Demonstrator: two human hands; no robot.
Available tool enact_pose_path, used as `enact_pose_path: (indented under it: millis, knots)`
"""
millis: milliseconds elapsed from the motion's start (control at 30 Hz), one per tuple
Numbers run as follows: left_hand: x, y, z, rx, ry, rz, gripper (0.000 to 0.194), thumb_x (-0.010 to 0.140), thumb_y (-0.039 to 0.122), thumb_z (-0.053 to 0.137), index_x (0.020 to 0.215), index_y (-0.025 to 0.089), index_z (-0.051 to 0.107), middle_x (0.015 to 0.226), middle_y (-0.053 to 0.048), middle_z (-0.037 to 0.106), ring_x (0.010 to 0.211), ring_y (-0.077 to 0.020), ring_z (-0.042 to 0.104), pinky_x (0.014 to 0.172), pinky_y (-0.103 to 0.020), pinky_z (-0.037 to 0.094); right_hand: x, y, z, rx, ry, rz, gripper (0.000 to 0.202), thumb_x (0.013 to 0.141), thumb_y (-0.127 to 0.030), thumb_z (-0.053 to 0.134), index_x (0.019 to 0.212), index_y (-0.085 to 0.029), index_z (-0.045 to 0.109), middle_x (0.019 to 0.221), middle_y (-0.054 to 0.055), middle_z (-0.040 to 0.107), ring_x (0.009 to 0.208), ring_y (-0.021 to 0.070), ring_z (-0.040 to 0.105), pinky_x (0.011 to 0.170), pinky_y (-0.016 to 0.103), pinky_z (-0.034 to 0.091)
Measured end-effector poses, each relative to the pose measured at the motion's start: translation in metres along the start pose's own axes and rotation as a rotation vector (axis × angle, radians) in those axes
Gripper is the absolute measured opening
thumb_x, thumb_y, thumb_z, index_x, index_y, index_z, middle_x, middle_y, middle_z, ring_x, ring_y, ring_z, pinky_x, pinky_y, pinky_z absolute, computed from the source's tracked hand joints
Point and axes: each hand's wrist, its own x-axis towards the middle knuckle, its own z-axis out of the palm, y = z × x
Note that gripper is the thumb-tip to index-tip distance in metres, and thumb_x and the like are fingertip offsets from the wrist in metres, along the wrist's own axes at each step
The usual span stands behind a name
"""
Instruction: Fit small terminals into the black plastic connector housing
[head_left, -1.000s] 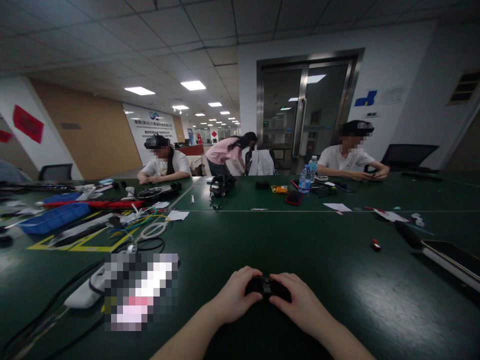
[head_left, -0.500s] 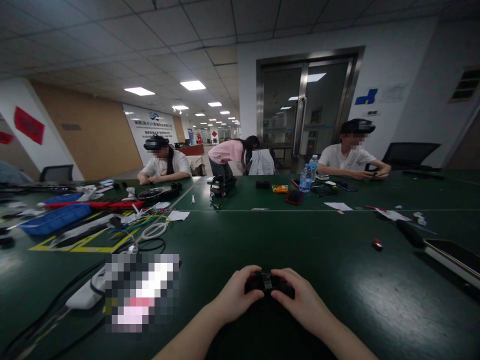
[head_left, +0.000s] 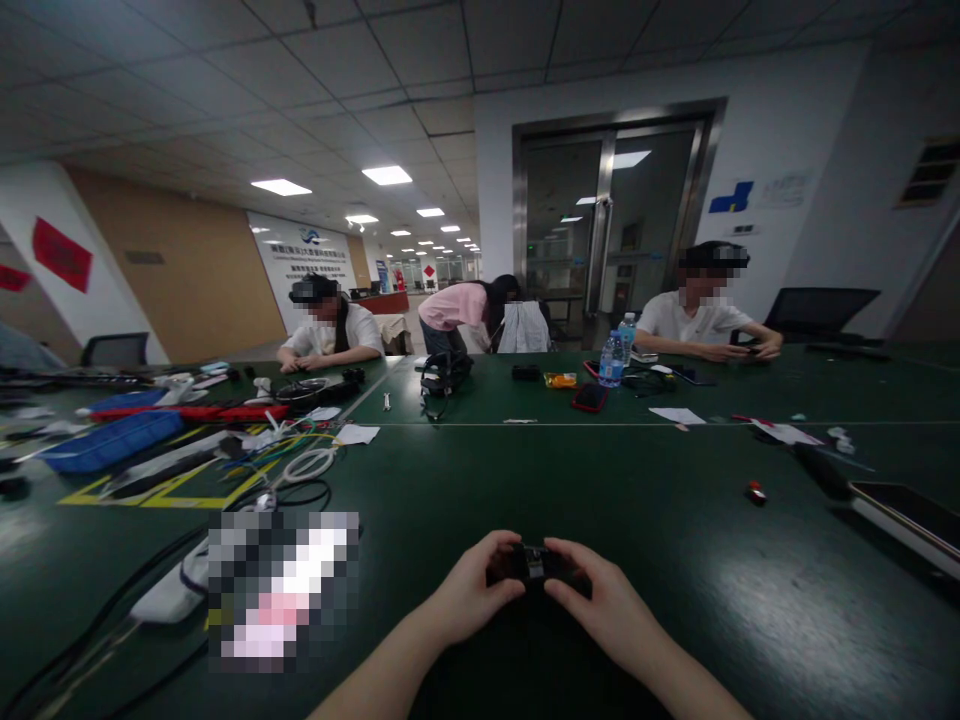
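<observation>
A small black object (head_left: 534,563) with a lighter patch at its middle is held low over the green table (head_left: 645,480), near the bottom centre. My left hand (head_left: 480,590) grips its left end between thumb and fingers. On the right end, my right hand (head_left: 596,590) has a similar pinch, thumb nearest me. The fingertips of both hands face each other with a narrow gap between them. Dark shade hides the object's details.
To the left lie a white power strip (head_left: 169,595), cables and a blue tray (head_left: 116,440). A small red-and-black item (head_left: 755,492) and a large phone-like device (head_left: 907,515) are at right. Bottles (head_left: 611,358) stand farther back; two people sit across, another bends over behind.
Both hands keep their grip on the black object, with barely any movement. The whole view has shifted very slightly.
</observation>
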Motion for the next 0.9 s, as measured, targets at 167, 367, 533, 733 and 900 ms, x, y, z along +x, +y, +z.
enact_pose_path:
  millis: [167, 367, 533, 733, 900]
  knots:
    - [0.000, -0.002, 0.000, 0.017, 0.023, 0.008, 0.044, 0.076, 0.011, 0.061, 0.116, 0.022, 0.046, 0.111, -0.004, 0.054, 0.099, -0.0180, 0.053, 0.085, -0.032, 0.043, 0.002, 0.005, 0.002, 0.000, 0.005, 0.002, 0.051, 0.079, -0.035, 0.056, 0.127, -0.023, 0.047, 0.122, 0.004, 0.057, 0.111, 0.0223, 0.053, 0.093, 0.034, 0.043]
    - [0.002, -0.009, 0.003, -0.104, -0.001, 0.051, 0.045, 0.079, 0.010, 0.056, 0.119, 0.022, 0.041, 0.104, -0.003, 0.056, 0.098, -0.0178, 0.055, 0.087, -0.034, 0.042, 0.002, 0.005, 0.002, 0.033, -0.004, 0.004, 0.047, 0.079, -0.036, 0.057, 0.124, -0.023, 0.050, 0.119, 0.003, 0.059, 0.107, 0.0213, 0.055, 0.091, 0.033, 0.044]
    - [0.000, -0.006, 0.003, -0.160, -0.004, 0.094, 0.044, 0.078, 0.008, 0.057, 0.115, 0.022, 0.038, 0.103, -0.004, 0.057, 0.097, -0.0184, 0.055, 0.085, -0.034, 0.042, -0.001, -0.002, 0.000, 0.075, -0.016, 0.003, 0.046, 0.079, -0.035, 0.057, 0.123, -0.023, 0.050, 0.115, 0.004, 0.060, 0.104, 0.0203, 0.056, 0.089, 0.031, 0.045]
    - [0.000, -0.002, 0.004, -0.179, -0.001, 0.047, 0.051, 0.071, 0.006, 0.065, 0.111, 0.020, 0.037, 0.105, -0.005, 0.056, 0.099, -0.0198, 0.055, 0.086, -0.034, 0.043, -0.002, -0.008, 0.000, 0.151, -0.024, 0.027, 0.043, 0.077, -0.034, 0.059, 0.119, -0.022, 0.054, 0.110, 0.005, 0.062, 0.099, 0.0218, 0.058, 0.087, 0.033, 0.045]
    - [-0.001, 0.001, 0.002, -0.107, -0.023, 0.041, 0.061, 0.067, 0.014, 0.073, 0.118, 0.022, 0.041, 0.110, -0.005, 0.055, 0.102, -0.0217, 0.053, 0.089, -0.036, 0.041, -0.002, -0.009, 0.001, 0.214, -0.037, 0.010, 0.042, 0.076, -0.032, 0.060, 0.117, -0.022, 0.055, 0.107, 0.005, 0.064, 0.095, 0.0229, 0.059, 0.083, 0.035, 0.046]
